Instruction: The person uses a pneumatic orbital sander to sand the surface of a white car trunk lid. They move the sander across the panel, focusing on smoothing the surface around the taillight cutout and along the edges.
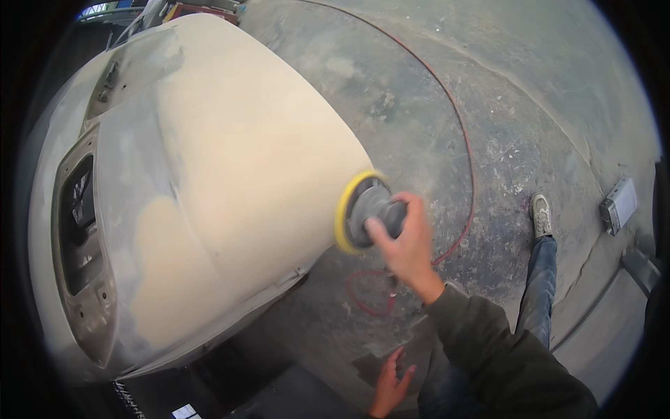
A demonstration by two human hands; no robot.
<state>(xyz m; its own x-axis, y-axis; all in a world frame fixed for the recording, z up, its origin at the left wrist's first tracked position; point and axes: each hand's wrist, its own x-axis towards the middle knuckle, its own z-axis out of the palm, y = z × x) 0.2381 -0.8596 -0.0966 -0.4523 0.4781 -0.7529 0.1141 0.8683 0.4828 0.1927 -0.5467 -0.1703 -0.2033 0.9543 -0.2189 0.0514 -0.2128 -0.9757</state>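
My right hand (408, 244) is wrapped round the grey body of an orbital sander (377, 209) with a round yellow-edged pad. The sander's pad faces the rounded edge of a large car body panel (251, 153) on the left; whether it touches is hard to tell. Broad beige patches and grey areas cover that panel. Lower down, my left hand (393, 380) is held low with its fingers apart and nothing in it. A thin red hose (469, 153) curves over the floor and loops below the sander; its joint with the tool is partly hidden by my hand.
A lamp-shaped opening (84, 223) with a dark inside is cut in the panel's left side. My leg and shoe (541, 216) stand on the stained concrete floor (516, 112). A grey boxy object (618, 205) lies on the far right.
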